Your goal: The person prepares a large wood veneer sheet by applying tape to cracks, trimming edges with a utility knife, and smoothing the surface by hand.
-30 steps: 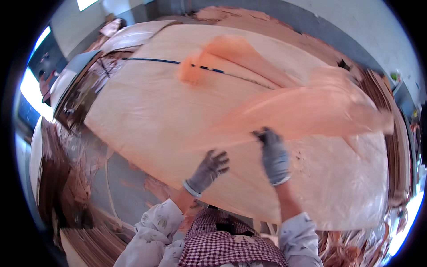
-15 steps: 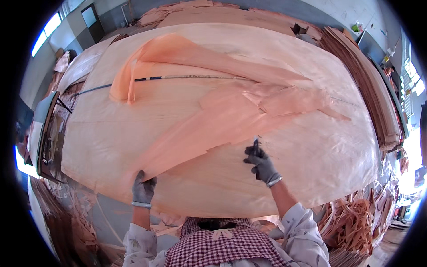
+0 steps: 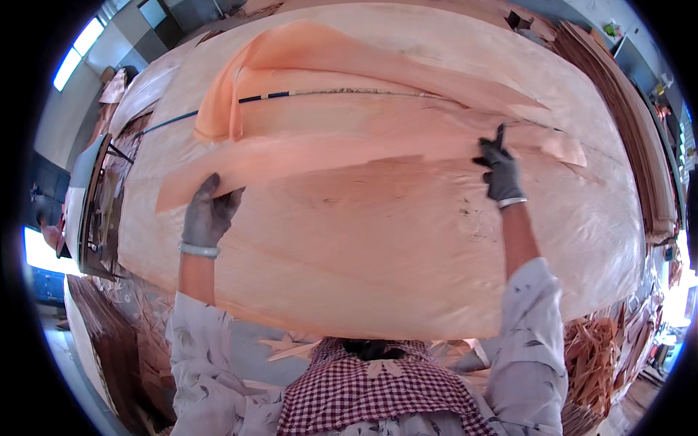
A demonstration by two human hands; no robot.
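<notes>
The sheet lies across the middle of the table. At its near edge, towards the left end, is the left hand, thumb parted from half-curled fingers (pinching or only touching, I can't tell). The right hand is over the sheet's right part, fingers partly bent, its hold unclear. On the table's far half a folded sheet drapes over a rod; right of the table stand brown stacks.

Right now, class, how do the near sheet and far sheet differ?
The near sheet is spread fairly flat; the far sheet is folded at its left end. The left hand is at the near sheet's edge; neither hand touches the far sheet. Both are thin, orange-pink.
</notes>
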